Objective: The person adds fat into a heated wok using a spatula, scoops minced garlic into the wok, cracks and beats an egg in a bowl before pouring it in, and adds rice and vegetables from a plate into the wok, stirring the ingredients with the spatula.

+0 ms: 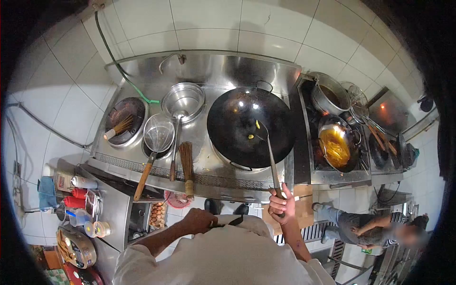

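Note:
My right hand [281, 205] is closed around the handle of a long metal wok spatula [272, 159]. Its far end reaches into a large black wok [228, 128], where its head is hard to make out. Two small yellow-green pieces of food [251, 137] lie near that end, on the wok's dark surface. My left hand [201, 220] is held curled in front of my waist, away from the stove. Its fingers are partly hidden, so I cannot make out what, if anything, is inside.
Left of the wok are a steel pot [183, 100], a wire strainer [159, 133], a bamboo brush [186, 164] and another brush [122, 127]. On the right, a pan of yellow liquid [335, 146] stands beside a pot [330, 95]. A person [373, 225] is at the lower right.

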The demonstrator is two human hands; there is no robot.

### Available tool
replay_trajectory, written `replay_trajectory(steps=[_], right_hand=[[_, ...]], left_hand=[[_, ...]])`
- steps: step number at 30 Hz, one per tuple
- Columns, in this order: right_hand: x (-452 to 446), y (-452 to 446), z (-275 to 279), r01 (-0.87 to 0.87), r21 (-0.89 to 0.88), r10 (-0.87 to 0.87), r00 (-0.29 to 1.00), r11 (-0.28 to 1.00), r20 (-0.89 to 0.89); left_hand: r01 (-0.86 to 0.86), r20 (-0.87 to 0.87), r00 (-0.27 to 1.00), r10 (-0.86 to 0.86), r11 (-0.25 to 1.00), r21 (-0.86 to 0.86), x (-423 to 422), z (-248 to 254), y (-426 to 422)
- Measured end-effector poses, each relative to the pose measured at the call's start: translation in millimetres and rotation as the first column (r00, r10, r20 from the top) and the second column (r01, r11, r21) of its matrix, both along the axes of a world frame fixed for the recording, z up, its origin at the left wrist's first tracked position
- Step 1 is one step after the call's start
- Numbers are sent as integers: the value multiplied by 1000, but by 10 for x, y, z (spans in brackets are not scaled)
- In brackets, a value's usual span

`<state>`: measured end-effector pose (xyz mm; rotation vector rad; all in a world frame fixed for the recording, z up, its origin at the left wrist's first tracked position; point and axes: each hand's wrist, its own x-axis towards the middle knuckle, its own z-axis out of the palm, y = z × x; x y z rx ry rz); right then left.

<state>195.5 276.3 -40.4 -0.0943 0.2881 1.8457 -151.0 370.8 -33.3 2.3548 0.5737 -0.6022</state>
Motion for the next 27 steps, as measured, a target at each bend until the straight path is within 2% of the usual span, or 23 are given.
replay_trajectory(steps=[2, 3, 4, 5, 6, 7, 8, 9, 11, 13, 15, 17, 18, 19, 20, 21, 22, 23, 24, 25, 27], right_hand=[[52, -5, -46, -28, -8, 29, 995, 1000, 94], [67, -20, -23, -23, -1, 23, 996, 1000, 87], [92, -18, 11, -42, -101, 77, 926, 994, 371], [105, 6, 44, -27, -201, 148, 774, 979, 615], [99, 67, 109, -3, -291, 230, 619, 957, 751], [92, 127, 107, 2, -288, 223, 627, 958, 746], [101, 203, 90, 43, -292, 254, 384, 955, 888], [127, 264, 55, 83, -290, 281, 105, 953, 954], [233, 441, -194, 67, -270, 267, 52, 960, 962], [236, 595, -304, 25, -232, 233, -53, 972, 971], [221, 701, -377, 13, -239, 239, -57, 971, 969], [170, 815, -341, 25, -290, 291, -132, 957, 948], [164, 834, -344, 16, -282, 281, -121, 959, 952], [159, 825, -339, 10, -281, 280, -125, 960, 952], [167, 815, -320, 33, -269, 271, -96, 963, 958], [188, 831, -294, 57, -258, 262, -67, 964, 963], [276, 859, -301, 13, -304, 304, -20, 953, 952], [354, 874, -307, 10, -303, 303, -25, 953, 953], [400, 876, -283, -1, -341, 341, 34, 940, 940], [444, 884, -271, -14, -377, 376, 93, 926, 922], [478, 872, -261, -14, -386, 386, 42, 923, 922]], left_hand=[[-185, 90, 981, 174, 973, 139, -55, -282, -134], [-179, 84, 982, 168, 973, 147, -67, -329, -170], [-256, 161, 959, 232, 956, 145, -72, -377, -180], [-328, 237, 927, 290, 934, 140, -81, -428, -155], [-321, 236, 930, 281, 935, 153, -46, -414, -107], [-278, 237, 942, 239, 949, 150, -19, -409, -101], [-234, 240, 951, 195, 961, 146, 8, -407, -84], [-225, 237, 953, 187, 963, 146, 36, -366, -76], [-252, 219, 947, 236, 966, 49, 97, -244, -26], [-232, 195, 954, 225, 973, 13, 124, -226, 1], [-218, 179, 959, 219, 976, -21, 129, -234, 43], [-194, 254, 941, 225, 971, -142, 103, -249, 139], [-200, 256, 938, 231, 969, -142, 92, -273, 161], [-346, 256, 844, 472, 843, -412, 82, -323, 200], [-431, 189, 708, 680, 628, -648, 78, -381, 255], [-433, 193, 703, 685, 627, -648, 39, -471, 312], [-511, 138, 626, 768, 538, -671, -22, -549, 367], [-577, 81, 540, 838, 439, -689, -56, -638, 402], [-619, 184, 447, 875, 451, -643, 6, -405, 356], [-618, 184, 446, 876, 450, -645, -34, -498, 378], [-505, 472, 520, 712, 701, -503, -152, -761, 374]])
